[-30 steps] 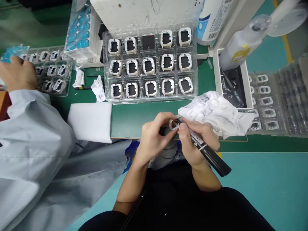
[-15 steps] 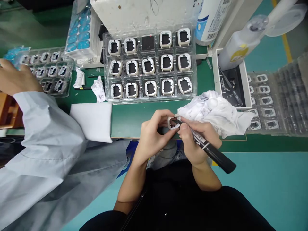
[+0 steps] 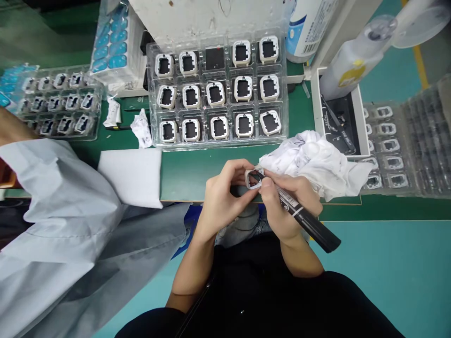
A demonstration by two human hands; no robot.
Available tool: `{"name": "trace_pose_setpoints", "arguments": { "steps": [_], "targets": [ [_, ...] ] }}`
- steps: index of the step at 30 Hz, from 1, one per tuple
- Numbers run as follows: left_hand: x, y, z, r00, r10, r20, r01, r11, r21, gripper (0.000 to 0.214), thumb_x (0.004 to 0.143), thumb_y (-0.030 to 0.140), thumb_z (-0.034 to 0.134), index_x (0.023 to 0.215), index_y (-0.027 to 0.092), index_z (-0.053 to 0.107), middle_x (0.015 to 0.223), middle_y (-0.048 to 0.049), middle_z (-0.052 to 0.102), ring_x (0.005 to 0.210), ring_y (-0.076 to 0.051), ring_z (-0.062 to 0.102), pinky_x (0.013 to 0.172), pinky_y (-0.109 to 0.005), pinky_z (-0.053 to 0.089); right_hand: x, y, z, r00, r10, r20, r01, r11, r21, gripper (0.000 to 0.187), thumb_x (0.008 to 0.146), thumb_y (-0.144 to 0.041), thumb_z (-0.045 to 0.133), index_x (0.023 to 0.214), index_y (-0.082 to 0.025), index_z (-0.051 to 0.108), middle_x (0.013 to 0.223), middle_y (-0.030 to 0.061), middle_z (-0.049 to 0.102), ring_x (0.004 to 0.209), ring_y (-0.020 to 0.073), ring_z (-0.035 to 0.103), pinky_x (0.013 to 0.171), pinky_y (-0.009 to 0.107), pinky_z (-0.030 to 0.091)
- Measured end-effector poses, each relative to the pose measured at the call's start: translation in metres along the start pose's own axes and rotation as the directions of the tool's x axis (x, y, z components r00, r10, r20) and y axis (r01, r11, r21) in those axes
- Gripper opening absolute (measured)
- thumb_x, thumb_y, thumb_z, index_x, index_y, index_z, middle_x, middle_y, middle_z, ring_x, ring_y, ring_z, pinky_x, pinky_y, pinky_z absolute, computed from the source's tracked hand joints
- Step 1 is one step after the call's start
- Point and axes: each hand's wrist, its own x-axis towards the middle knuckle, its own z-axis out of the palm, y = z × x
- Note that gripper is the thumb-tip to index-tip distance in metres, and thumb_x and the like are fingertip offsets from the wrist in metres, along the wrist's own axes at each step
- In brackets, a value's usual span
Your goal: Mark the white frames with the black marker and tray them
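Observation:
My left hand (image 3: 222, 197) pinches a small white square frame part (image 3: 252, 179) at the green table's near edge. My right hand (image 3: 287, 202) grips a black marker pen (image 3: 306, 219), its tip resting inside that frame. Behind my hands stands a clear plastic tray (image 3: 218, 143) whose cells hold several more white frames with dark centres. A crumpled white cloth (image 3: 317, 162) lies just right of my fingers.
A co-worker's light-grey sleeve (image 3: 52, 197) fills the left. Nearby lie a white foam pad (image 3: 130, 176), a second parts tray (image 3: 52, 105) far left, blue blister packs (image 3: 111, 44), a white box (image 3: 340, 117), a bottle (image 3: 352, 61) and more trays (image 3: 405, 145) on the right.
My hands stay together with the pen tip on the frame, shifting slightly. The co-worker's hand has drawn back leftward off the far-left tray and out of view.

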Motion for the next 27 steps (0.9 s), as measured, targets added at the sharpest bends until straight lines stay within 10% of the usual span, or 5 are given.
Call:
{"name": "trace_pose_setpoints", "arguments": {
  "steps": [27],
  "targets": [
    [-0.0045, -0.0028, 0.0000, 0.995, 0.098, 0.005, -0.098, 0.992, 0.077, 0.037, 0.111, 0.016, 0.090, 0.142, 0.031, 0.076, 0.119, 0.0021, 0.090, 0.093, -0.013, 0.088, 0.094, -0.022, 0.074, 0.0030, -0.0026, -0.0021, 0.999, 0.039, 0.016, -0.039, 0.998, 0.041, 0.013, 0.114, -0.031, 0.089, 0.105, -0.029, 0.081, 0.104, 0.0015, 0.098, 0.077, 0.0229, 0.094, 0.068, 0.031, 0.080]
  ]
}}
